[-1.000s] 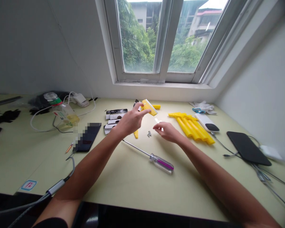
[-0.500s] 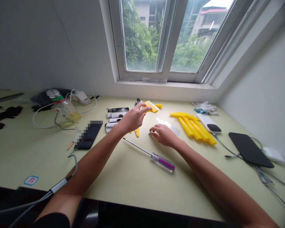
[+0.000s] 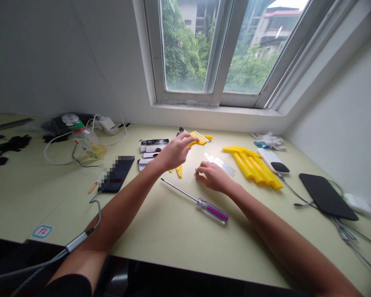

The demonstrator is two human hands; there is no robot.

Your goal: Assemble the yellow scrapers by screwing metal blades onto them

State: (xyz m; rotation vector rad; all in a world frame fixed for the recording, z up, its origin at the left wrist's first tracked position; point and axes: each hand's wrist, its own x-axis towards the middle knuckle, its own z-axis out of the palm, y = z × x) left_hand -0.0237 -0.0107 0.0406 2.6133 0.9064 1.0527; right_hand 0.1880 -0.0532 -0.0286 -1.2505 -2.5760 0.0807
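My left hand (image 3: pixel 175 153) grips a yellow scraper head (image 3: pixel 199 138) with a metal blade along its edge, held above the far middle of the table. To its right and nearer me, my right hand (image 3: pixel 212 176) rests low on the tabletop. Its curled fingertips close over small metal pieces (image 3: pixel 196 173) that look like screws, mostly hidden by the fingers. Thin metal blades (image 3: pixel 220 164) lie just beyond this hand. Under my left hand lie yellow scraper parts (image 3: pixel 179 170). A screwdriver (image 3: pixel 212 210) with a clear and purple handle lies nearer me, its tip pointing left.
Several yellow handles (image 3: pixel 256 168) lie in a row at right, near a white power bank (image 3: pixel 272 160) and a black phone (image 3: pixel 327 196). Small boxes (image 3: pixel 154 145) sit left of centre. A dark tablet (image 3: pixel 119 175), a bottle (image 3: pixel 85 140) and cables occupy the left.
The view has shifted slightly. My left hand keeps its hold on the scraper head, and the right fingers have drawn closer over the small metal pieces, which show less.
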